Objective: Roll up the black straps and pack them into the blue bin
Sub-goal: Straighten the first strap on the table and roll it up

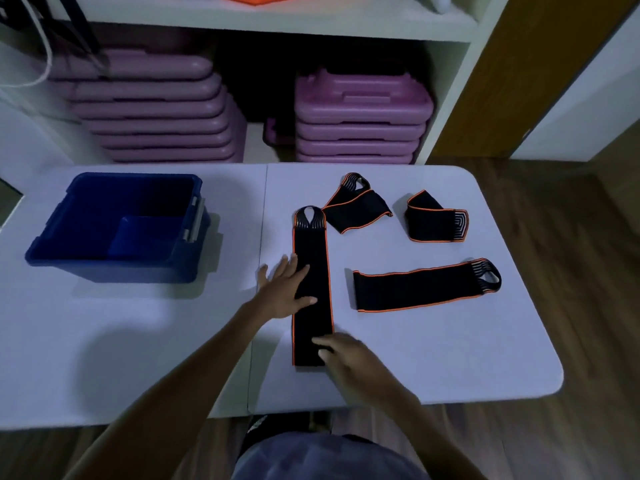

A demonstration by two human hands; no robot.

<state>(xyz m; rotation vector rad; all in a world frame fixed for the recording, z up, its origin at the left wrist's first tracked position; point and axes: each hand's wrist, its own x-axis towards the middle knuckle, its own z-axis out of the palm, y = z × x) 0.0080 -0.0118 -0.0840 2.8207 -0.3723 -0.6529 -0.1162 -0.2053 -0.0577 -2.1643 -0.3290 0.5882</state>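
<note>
A long black strap [313,251] with orange edging lies flat and straight on the white table [138,341], its loop end pointing away from me. My left hand [285,289] rests flat on the strap's middle, fingers spread. My right hand [349,358] touches the strap's near end with its fingers; whether it grips it I cannot tell. Three more black straps lie to the right: one folded [356,209], one folded [436,218], one flat and sideways [422,287]. The blue bin [69,237] stands at the left with nothing visible inside.
Behind the table a white shelf unit [446,98] holds stacks of purple plastic cases [360,119]. A wooden floor [571,237] lies to the right of the table. The table's near edge is close to my body.
</note>
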